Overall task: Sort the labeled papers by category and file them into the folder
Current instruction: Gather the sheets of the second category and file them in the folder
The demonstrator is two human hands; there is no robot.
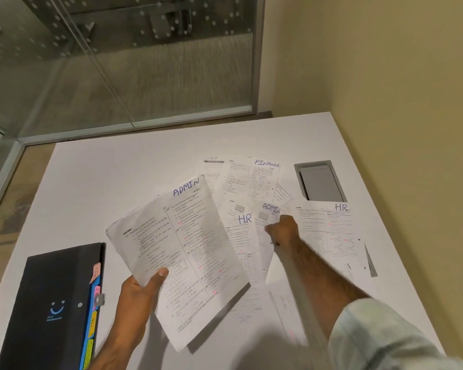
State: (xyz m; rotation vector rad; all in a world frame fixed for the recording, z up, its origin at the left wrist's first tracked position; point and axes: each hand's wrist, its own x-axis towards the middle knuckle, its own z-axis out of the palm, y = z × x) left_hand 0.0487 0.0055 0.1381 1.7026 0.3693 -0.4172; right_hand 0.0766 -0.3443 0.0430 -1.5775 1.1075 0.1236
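Observation:
My left hand (141, 291) holds a printed sheet marked ADMIN (182, 252) by its lower left edge, lifted above the white table (96, 188). My right hand (282, 229) reaches forward and its fingers rest on a second sheet marked ADMIN (267, 212) in the spread of papers. Around it lie a sheet marked HR (242, 228), another marked HR (332, 228) at the right, and one marked FINANCE (263, 180) farther back. The black folder (54, 303) with coloured tabs lies shut at the left front.
A grey recessed cable box (321, 181) sits in the table behind the right HR sheet. More unlabeled sheets (284, 305) lie under my right forearm. A glass partition (118, 62) stands beyond the table's far edge and a beige wall (398, 89) runs along the right.

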